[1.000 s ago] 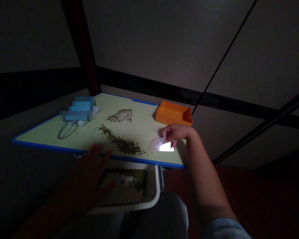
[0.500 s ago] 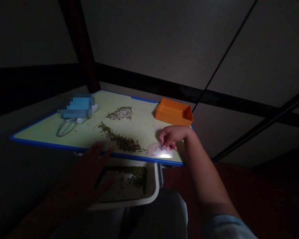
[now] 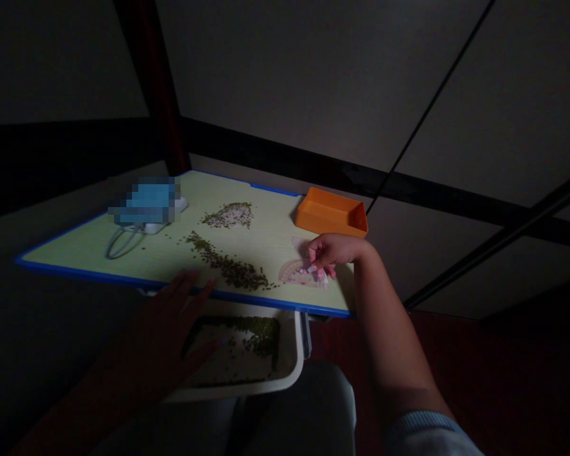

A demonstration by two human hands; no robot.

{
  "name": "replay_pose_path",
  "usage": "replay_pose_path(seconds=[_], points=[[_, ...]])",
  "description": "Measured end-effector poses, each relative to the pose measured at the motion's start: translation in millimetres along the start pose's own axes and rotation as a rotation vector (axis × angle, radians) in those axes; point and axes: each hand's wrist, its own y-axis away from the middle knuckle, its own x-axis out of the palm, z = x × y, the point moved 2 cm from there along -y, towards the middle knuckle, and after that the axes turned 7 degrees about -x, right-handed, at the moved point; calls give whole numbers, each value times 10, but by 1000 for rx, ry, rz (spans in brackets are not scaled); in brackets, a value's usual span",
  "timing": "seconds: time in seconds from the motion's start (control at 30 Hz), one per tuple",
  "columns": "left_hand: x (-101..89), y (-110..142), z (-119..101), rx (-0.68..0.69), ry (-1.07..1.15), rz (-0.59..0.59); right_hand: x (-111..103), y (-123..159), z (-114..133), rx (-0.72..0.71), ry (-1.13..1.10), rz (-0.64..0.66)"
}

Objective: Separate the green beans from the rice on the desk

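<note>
My right hand (image 3: 329,252) bends down over the right side of the pale board (image 3: 171,258), its fingertips closed on a clear protractor (image 3: 297,271) with pink markings. Left of the protractor lies a band of dark and greenish grains (image 3: 232,267). Behind that band is a paler heap of mixed grains (image 3: 228,216). In shadow at the board's near edge, my left hand (image 3: 183,316) has its fingers spread, above the left part of a white bin (image 3: 292,370). No object shows in the left hand.
An orange tray (image 3: 332,212) sits at the board's back right corner. At the left is a blurred blue device on a white base with a cable (image 3: 123,239). Green grains (image 3: 261,329) lie inside the bin below. A dark wall stands behind.
My right hand has drawn the protractor slightly away from the board's near edge, and the bright glare on it is gone. The left hand stays about where it was.
</note>
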Motion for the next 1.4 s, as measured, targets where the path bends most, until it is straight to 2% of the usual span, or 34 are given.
replay_pose_path(seconds=[0.2, 0.5, 0.67, 0.97, 1.4], points=[[10, 22, 17, 2, -7, 0, 19, -13, 22, -4, 88, 1], [-23, 10, 8, 1, 8, -2, 80, -12, 53, 5, 152, 96], [-37, 11, 5, 4, 11, 0, 122, -14, 95, -40, 147, 136], [-10, 11, 11, 8, 11, -8, 31, 43, 85, -64, 89, 18], [-45, 8, 10, -13, 17, 35, 107, 3, 111, -6, 174, 63]])
